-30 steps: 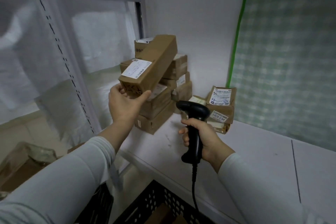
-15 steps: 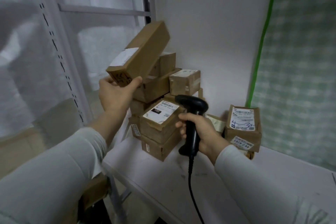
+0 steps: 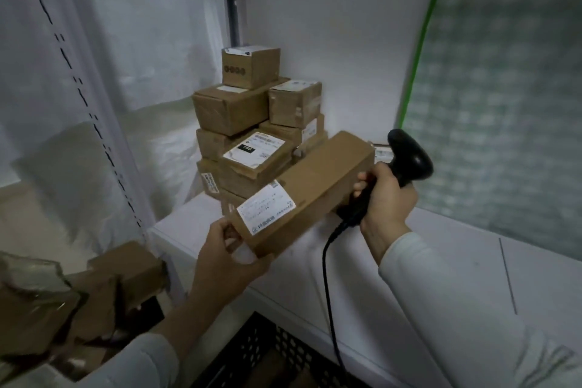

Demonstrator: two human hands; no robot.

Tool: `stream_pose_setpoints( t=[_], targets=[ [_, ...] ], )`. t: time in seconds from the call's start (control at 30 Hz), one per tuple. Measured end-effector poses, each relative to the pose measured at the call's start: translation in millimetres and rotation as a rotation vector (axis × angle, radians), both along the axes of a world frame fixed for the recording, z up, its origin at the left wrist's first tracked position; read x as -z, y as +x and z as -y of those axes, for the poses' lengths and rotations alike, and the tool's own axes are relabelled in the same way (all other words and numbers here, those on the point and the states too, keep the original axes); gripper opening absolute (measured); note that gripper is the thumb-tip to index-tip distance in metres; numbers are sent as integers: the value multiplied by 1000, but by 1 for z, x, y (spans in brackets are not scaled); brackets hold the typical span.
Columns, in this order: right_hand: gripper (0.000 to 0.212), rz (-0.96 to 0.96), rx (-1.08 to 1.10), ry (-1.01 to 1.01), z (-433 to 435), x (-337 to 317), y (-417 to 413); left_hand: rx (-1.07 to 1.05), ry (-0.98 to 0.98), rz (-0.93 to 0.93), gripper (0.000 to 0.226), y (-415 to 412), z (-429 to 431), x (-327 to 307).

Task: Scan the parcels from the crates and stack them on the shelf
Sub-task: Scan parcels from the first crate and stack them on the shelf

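My left hand grips the near end of a long brown parcel with a white label, held tilted above the white shelf. The parcel's far end lies against my right hand, which grips the handle of a black corded scanner. Behind the parcel, a stack of several brown parcels stands on the shelf's back left corner against the wall. The small box on top of the stack has a white label on its lid.
A black plastic crate sits below the shelf's front edge. Torn cardboard boxes lie low on the left. A slotted shelf upright and plastic sheeting stand at the left. A green-edged checked sheet hangs at the right.
My left hand has brought the long parcel down from above the stack to just over the shelf, in front of it. My right hand with the scanner has come against the parcel's far end.
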State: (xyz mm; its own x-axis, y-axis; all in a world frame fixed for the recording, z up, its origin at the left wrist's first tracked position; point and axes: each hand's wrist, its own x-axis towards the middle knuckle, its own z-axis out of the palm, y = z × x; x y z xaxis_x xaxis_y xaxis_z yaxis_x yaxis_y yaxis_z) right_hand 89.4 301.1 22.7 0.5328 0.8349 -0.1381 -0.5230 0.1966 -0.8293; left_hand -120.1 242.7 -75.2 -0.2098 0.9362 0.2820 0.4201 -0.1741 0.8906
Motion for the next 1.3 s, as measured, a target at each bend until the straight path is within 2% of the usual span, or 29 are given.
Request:
stream_pose_setpoints(
  t=[0.07,0.2,0.33,0.4,0.47,0.6,0.7,0.77,1.0,1.2,1.3],
  targets=[
    [3,69,-46,-32,8,0,6,35,-61,-32,81,-2,14,18],
    [5,114,-152,-69,23,1,6,93,-229,-142,72,-8,31,43],
    [9,99,-235,-94,29,8,-3,99,-354,-143,92,-11,20,49],
    [11,91,-296,-127,30,9,-9,24,-370,-221,95,-7,11,37],
    [9,118,-399,-162,26,4,-14,-54,-256,-300,90,-5,-2,15],
    [11,286,-625,-236,-1,-22,-23,-183,55,-299,65,-6,-46,-59],
    [16,418,-687,-227,-29,-45,-33,-254,125,-277,59,-11,-100,-117],
    [13,428,-703,-202,-50,-57,-40,-268,124,-270,58,-13,-137,-145],
    [5,416,-753,-155,-128,-72,-49,-311,59,-287,72,-23,-258,-199],
    [6,450,-830,-125,-178,-67,-43,-342,-54,-243,119,-42,-338,-212],
    [9,450,-887,-108,-186,-65,-38,-326,-51,-224,129,-48,-360,-210]
  ],
)
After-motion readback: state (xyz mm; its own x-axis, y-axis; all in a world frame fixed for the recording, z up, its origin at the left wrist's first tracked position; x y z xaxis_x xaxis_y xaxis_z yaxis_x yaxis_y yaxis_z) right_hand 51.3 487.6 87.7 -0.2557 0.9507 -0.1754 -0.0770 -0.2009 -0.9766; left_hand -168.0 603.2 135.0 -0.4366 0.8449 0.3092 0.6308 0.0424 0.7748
